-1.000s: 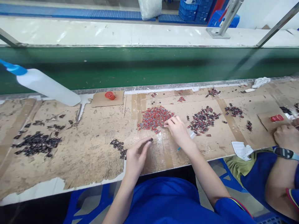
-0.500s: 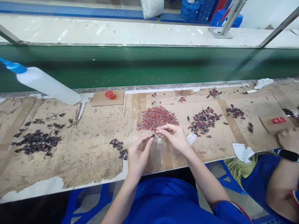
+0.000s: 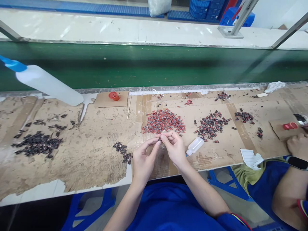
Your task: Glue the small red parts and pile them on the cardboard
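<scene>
- My left hand (image 3: 143, 159) and right hand (image 3: 173, 148) meet at the fingertips over the cardboard-covered bench (image 3: 96, 154), each pinching an end of one tiny part (image 3: 159, 138); it is too small to tell whether it is one piece or two being joined.
- That part sits right between my thumbs and forefingers, lifted just off the bench.
- Just beyond my fingertips lies the heap of red pieces (image 3: 163, 121); beyond my right hand is a looser pile of dark-and-red pieces (image 3: 210, 124).
- Beside my left hand is a small clump of dark pieces (image 3: 123, 151); a small squeeze bottle (image 3: 195, 146) lies on its side just right of my right wrist.
- Judging by the grip, I am at the fitting step, mating a small piece by fingertip.
- The next move probably calls for keeping both pinches aligned and pressing gently, since anything this small could slip or twist.
</scene>
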The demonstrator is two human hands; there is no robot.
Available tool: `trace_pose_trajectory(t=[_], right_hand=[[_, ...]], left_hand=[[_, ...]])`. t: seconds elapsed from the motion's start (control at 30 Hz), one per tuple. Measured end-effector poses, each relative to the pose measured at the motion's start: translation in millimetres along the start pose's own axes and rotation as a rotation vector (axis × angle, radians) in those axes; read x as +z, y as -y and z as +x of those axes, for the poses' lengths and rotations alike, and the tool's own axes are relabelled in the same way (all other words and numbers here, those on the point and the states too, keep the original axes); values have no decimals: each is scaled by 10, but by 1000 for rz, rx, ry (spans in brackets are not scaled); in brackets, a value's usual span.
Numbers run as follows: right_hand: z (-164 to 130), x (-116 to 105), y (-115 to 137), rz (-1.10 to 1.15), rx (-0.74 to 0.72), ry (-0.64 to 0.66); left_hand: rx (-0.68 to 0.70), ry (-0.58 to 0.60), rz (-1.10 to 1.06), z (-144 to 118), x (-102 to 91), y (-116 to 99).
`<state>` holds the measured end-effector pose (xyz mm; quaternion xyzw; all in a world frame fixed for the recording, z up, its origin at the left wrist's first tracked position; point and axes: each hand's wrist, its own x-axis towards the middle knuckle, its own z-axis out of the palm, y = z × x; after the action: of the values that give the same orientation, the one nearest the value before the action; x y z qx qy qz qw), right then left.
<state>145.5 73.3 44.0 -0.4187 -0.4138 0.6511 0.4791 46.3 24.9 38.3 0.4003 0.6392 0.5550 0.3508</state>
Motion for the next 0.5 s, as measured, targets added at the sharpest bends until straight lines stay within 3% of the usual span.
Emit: trace_pose_trajectory(t=[0.5], right_hand=[[-143,6,18,58,81,-112]], left_hand=[[19,48,-53,-11,-77,-133]])
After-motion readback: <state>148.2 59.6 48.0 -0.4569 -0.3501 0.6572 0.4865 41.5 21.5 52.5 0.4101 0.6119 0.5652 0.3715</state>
